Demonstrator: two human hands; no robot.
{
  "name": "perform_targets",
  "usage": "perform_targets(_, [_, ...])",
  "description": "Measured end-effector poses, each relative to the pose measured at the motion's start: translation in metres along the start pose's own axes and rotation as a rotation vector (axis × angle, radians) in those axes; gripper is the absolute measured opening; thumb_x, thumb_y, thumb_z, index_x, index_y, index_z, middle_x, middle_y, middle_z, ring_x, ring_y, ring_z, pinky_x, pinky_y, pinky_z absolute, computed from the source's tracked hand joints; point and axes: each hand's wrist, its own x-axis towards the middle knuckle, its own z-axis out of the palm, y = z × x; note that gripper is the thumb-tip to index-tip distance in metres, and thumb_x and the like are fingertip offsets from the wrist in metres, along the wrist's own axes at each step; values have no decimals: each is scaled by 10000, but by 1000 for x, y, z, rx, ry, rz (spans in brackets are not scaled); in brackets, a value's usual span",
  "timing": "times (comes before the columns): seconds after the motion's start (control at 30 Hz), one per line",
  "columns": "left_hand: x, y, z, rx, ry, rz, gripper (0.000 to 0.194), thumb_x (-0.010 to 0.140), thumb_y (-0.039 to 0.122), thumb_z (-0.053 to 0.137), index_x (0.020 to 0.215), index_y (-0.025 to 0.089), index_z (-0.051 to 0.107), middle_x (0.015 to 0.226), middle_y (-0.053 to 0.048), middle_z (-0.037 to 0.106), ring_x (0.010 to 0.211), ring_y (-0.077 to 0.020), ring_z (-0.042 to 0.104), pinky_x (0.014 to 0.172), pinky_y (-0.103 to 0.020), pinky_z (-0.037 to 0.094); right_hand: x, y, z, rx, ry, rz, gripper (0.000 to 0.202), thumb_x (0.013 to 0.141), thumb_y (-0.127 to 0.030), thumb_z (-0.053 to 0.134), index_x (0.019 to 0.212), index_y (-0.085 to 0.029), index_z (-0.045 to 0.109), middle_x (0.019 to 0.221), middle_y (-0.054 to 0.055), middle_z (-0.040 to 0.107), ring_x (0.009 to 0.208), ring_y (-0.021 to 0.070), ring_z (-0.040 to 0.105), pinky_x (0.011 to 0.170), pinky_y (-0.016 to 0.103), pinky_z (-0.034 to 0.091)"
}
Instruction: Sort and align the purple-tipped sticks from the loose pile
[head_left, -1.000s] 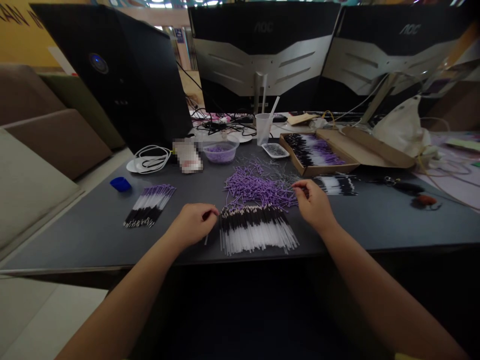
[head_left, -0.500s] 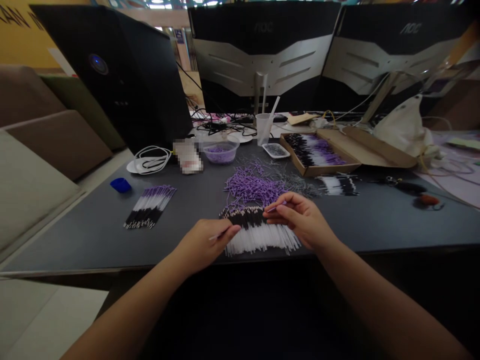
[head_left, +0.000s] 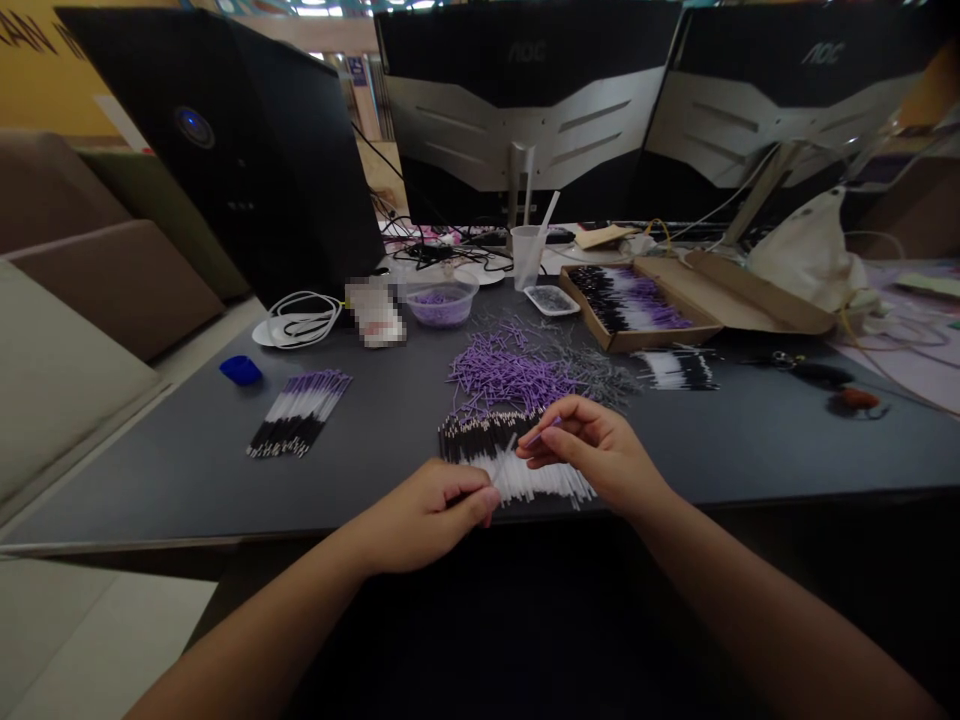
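Between the thumb and fingers of my left hand is a thin tube, its clear white end sticking up toward the right. My right hand pinches a small purple stick close to that end; the two pieces look apart. Under both hands lies a row of black-and-white tubes, black ends away from me and partly covered by my hands. Just behind the row is a loose heap of purple sticks, with grey pieces scattered at its right.
Left on the desk lie a bundle of purple, white and black sticks and a blue cap. Behind stand a clear tub, a plastic cup, a small tray and an open cardboard box. Monitors rise at the back.
My left hand has moved right and turned, so its tube points up toward the right hand. My right hand has shifted slightly left and down with the purple stick.
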Motion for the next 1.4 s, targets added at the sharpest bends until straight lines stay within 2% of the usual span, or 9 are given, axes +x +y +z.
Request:
perform_targets(0.13, [3,1,3,111,-12,102,373,933,357,410,636,150,500,555,45,398,536,-69,376,528,-196,307,1,2,-1,36,9,38,174,803,-322,691,828,-202,567,799,33,741,715,156,710,679,318,599])
perform_targets(0.3, [6,-2,1,54,-33,93,390,923,368,415,595,158,400,557,50,332,528,-70,308,506,-204,267,0,2,-1,59,-22,56,196,811,-341,684,829,-203,545,821,35,743,723,160,715,676,314,597])
perform_targets(0.5, [9,-9,0,-9,-49,48,395,931,402,398,631,153,460,589,39,394,563,-79,356,533,-201,304,0,2,-2,70,-30,70,183,819,-329,674,826,-203,542,830,35,741,745,160,719,666,299,600])
perform_targets(0.7, [8,-9,0,-40,-63,40,380,929,379,419,623,154,430,591,45,384,561,-73,343,529,-192,300,0,3,-2,81,-50,58,161,827,-299,670,824,-199,544,823,27,740,741,155,720,663,292,600])
perform_targets(0.87, [5,-4,4,-45,-123,23,357,927,364,434,662,143,525,586,35,465,554,-73,405,529,-187,325,-2,-1,-1,25,-92,-3,130,835,-274,663,834,-196,560,837,24,729,762,160,720,672,295,601])
perform_targets(1.03, [4,-1,11,-147,-29,-8,418,951,414,391,693,138,568,605,6,582,579,-80,526,582,-188,401,-7,-1,4,-46,-155,80,129,843,-280,652,841,-188,562,838,34,724,770,148,712,674,273,596])
perform_targets(1.2, [3,-1,14,-330,-69,-134,362,938,432,424,794,132,568,678,-24,654,559,-108,621,557,-211,466,-10,8,12,-179,-159,102,110,849,-272,642,869,-166,621,847,38,707,766,130,698,729,265,577])
perform_targets(1.4, [4,-2,20,-352,76,-43,298,943,374,436,863,126,581,746,-40,673,577,-115,652,563,-222,510,-8,16,14,-138,-77,22,117,821,-290,667,863,-184,693,879,39,713,786,145,683,738,297,576])
